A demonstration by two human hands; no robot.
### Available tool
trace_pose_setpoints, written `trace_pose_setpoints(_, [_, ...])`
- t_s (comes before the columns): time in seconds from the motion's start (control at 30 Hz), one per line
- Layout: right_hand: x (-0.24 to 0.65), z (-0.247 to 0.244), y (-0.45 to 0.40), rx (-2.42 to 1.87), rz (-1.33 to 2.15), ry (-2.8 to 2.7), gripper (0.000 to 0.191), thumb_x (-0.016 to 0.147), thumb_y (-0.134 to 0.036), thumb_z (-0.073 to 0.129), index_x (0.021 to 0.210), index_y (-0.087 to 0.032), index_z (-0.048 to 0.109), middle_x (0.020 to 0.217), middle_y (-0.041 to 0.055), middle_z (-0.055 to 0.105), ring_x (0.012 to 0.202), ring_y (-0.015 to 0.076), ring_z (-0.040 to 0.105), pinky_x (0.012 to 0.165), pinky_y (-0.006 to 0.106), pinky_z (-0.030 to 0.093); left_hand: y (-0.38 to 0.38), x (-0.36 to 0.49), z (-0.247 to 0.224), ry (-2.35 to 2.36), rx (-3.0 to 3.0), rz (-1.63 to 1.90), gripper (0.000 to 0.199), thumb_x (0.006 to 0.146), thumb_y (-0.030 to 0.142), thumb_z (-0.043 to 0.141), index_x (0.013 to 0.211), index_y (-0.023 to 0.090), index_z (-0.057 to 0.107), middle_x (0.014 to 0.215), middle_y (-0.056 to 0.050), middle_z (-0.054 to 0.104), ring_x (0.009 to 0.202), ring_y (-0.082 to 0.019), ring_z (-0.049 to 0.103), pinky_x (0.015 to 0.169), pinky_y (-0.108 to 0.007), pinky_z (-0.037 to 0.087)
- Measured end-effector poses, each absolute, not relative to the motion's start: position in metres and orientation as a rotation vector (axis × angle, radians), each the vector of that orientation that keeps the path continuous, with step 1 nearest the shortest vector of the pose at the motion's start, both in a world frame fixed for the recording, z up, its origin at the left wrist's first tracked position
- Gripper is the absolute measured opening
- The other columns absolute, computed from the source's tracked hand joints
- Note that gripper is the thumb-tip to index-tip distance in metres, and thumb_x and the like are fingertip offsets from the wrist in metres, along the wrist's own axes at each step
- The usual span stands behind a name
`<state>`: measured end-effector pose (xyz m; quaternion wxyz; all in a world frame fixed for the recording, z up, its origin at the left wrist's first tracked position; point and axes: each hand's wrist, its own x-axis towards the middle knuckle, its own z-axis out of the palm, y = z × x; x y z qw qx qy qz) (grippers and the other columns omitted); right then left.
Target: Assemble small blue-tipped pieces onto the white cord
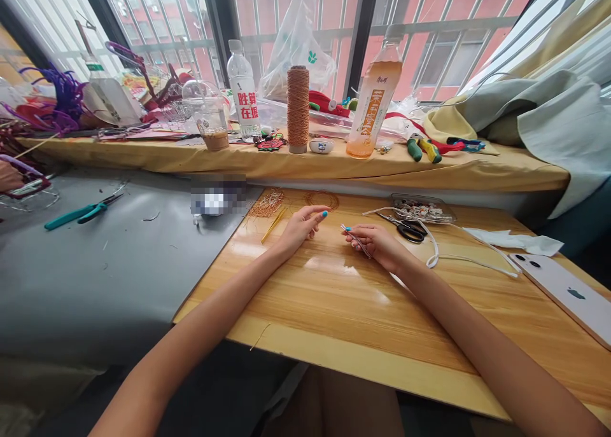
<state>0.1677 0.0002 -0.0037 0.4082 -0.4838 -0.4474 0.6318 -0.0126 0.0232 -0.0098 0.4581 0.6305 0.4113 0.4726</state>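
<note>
My right hand (370, 240) pinches a small bundle of thin pale strands (357, 241) over the wooden board (305, 297). To its left, my left hand (303, 227) hovers with thumb and index finger close together; anything between those fingertips is too small to make out. A coil of copper-coloured wire (322, 200) lies just behind my left hand. Beside that hand are a yellow stick-like tool (273, 226) and a tangle of orange threads (268, 203). Black-handled scissors (411, 232) and white cord (433, 256) lie right of my right hand.
A clear tray of small pieces (422, 208) and a phone (568, 294) are at the right. Teal pliers (83, 214) lie on the grey table (119, 265). Bottles, a cup and a brown thread spool (298, 109) stand on the ledge. Another person's hand (9, 176) shows far left.
</note>
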Motion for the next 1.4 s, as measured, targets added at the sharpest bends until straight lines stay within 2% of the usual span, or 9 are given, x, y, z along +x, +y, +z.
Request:
trace_pose_setpoints(0.1, [0.170, -0.004, 0.001, -1.228, 1.583, -1.065, 0.007, 0.065, -0.017, 0.057, 0.068, -0.013, 0.063, 0.064, 0.0039, 0.061, 0.049, 0.0068, 0.051, 0.043, 0.016, 0.041, 0.023, -0.019, -0.005, 1.219, 1.673, 1.172, 0.035, 0.072, 0.045, 0.047, 0.068, 0.013, 0.063, 0.056, 0.000, 0.054, 0.049, -0.007, 0.043, 0.047, -0.018, 0.030])
trace_pose_setpoints(0.2, [0.166, -0.002, -0.003, -1.221, 1.556, -1.013, 0.007, 0.067, -0.016, 0.055, 0.067, -0.014, 0.062, 0.066, 0.0043, 0.061, 0.049, 0.0065, 0.051, 0.043, 0.015, 0.042, 0.017, -0.022, 0.004, 1.200, 1.791, 0.839, 0.046, 0.070, 0.049, 0.046, 0.045, 0.012, 0.058, 0.042, 0.000, 0.049, 0.041, -0.007, 0.038, 0.043, -0.020, 0.025])
trace_pose_setpoints(0.27, [0.162, -0.001, -0.008, -1.210, 1.539, -0.958, 0.007, 0.067, -0.015, 0.054, 0.066, -0.014, 0.061, 0.065, 0.0037, 0.061, 0.049, 0.0056, 0.050, 0.043, 0.014, 0.041, 0.011, -0.021, 0.008, 1.063, 1.790, 0.592, 0.042, 0.068, 0.048, 0.050, 0.050, 0.012, 0.063, 0.041, -0.001, 0.050, 0.037, -0.005, 0.033, 0.040, -0.020, 0.021])
trace_pose_setpoints(0.33, [0.158, 0.001, -0.012, -1.194, 1.532, -0.937, 0.007, 0.067, -0.015, 0.054, 0.065, -0.014, 0.061, 0.065, 0.0031, 0.061, 0.049, 0.0051, 0.050, 0.043, 0.013, 0.040, 0.009, -0.020, 0.009, 0.945, 1.761, 0.496, 0.034, 0.066, 0.043, 0.054, 0.068, 0.013, 0.067, 0.049, -0.001, 0.056, 0.037, -0.004, 0.029, 0.039, -0.020, 0.017])
trace_pose_setpoints(0.4, [0.155, 0.002, -0.015, -1.186, 1.529, -0.955, 0.007, 0.067, -0.016, 0.055, 0.065, -0.014, 0.061, 0.065, 0.0032, 0.061, 0.048, 0.0054, 0.050, 0.042, 0.014, 0.040, 0.009, -0.018, 0.007, 0.938, 1.720, 0.554, 0.032, 0.065, 0.038, 0.055, 0.084, 0.015, 0.067, 0.057, -0.001, 0.060, 0.036, -0.003, 0.025, 0.038, -0.020, 0.015])
trace_pose_setpoints(0.47, [0.153, 0.002, -0.016, -1.187, 1.505, -0.975, 0.007, 0.067, -0.017, 0.055, 0.065, -0.014, 0.062, 0.066, 0.0037, 0.062, 0.048, 0.0059, 0.050, 0.042, 0.015, 0.040, 0.011, -0.016, 0.004, 1.005, 1.650, 0.660, 0.033, 0.065, 0.035, 0.055, 0.089, 0.014, 0.065, 0.063, -0.002, 0.062, 0.035, -0.002, 0.023, 0.037, -0.020, 0.013])
trace_pose_setpoints(0.73, [0.146, 0.006, -0.018, -1.238, 1.456, -0.973, 0.010, 0.067, -0.013, 0.054, 0.059, -0.013, 0.058, 0.057, 0.0018, 0.057, 0.047, 0.0052, 0.049, 0.045, 0.015, 0.041, 0.015, -0.010, -0.005, 1.068, 1.387, 0.951, 0.036, 0.064, 0.036, 0.057, 0.087, 0.010, 0.064, 0.077, -0.008, 0.064, 0.035, 0.000, 0.028, 0.035, -0.019, 0.013])
trace_pose_setpoints(0.93, [0.141, 0.007, -0.020, -1.308, 1.414, -1.019, 0.015, 0.069, -0.014, 0.054, 0.055, -0.012, 0.055, 0.051, 0.0011, 0.054, 0.043, 0.0048, 0.047, 0.039, 0.014, 0.037, 0.016, -0.003, -0.012, 1.075, 1.369, 1.100, 0.028, 0.063, 0.031, 0.058, 0.082, 0.011, 0.063, 0.073, -0.005, 0.063, 0.034, -0.001, 0.033, 0.033, -0.018, 0.020])
trace_pose_setpoints(1.4, [0.137, -0.001, -0.015, -1.398, 1.314, -1.095, 0.014, 0.066, -0.011, 0.051, 0.052, -0.012, 0.051, 0.047, 0.0020, 0.056, 0.037, 0.0070, 0.049, 0.035, 0.016, 0.037, 0.014, 0.000, -0.009, 1.001, 1.474, 1.049, 0.024, 0.066, 0.030, 0.054, 0.080, 0.011, 0.060, 0.073, -0.004, 0.062, 0.033, -0.002, 0.037, 0.031, -0.016, 0.024])
